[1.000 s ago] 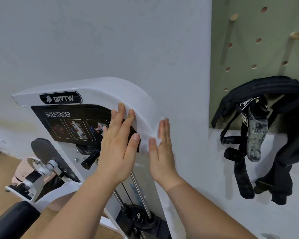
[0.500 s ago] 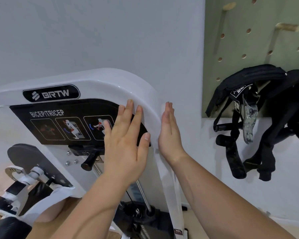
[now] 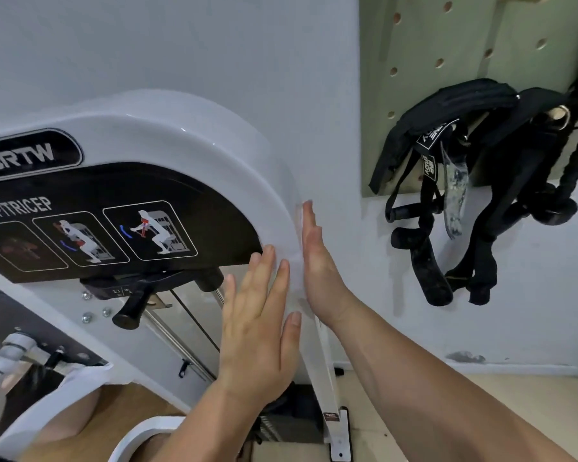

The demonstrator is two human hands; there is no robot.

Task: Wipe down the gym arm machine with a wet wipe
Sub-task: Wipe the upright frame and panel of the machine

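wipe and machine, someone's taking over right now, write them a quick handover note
Left hand: open and flat on the inner face of the machine's white cover, fingers pointing up beside the black label panel.
Right hand: flat, edge-on against the cover's outer curved side.
Wipe: barely visible, a thin white layer pressed between the right palm and the cover; hard to tell from the white surface.
Done: cannot be judged from the picture; no clear wet marks.
Left: carry on down the white upright, then the label panel, the black knob and the lower parts.
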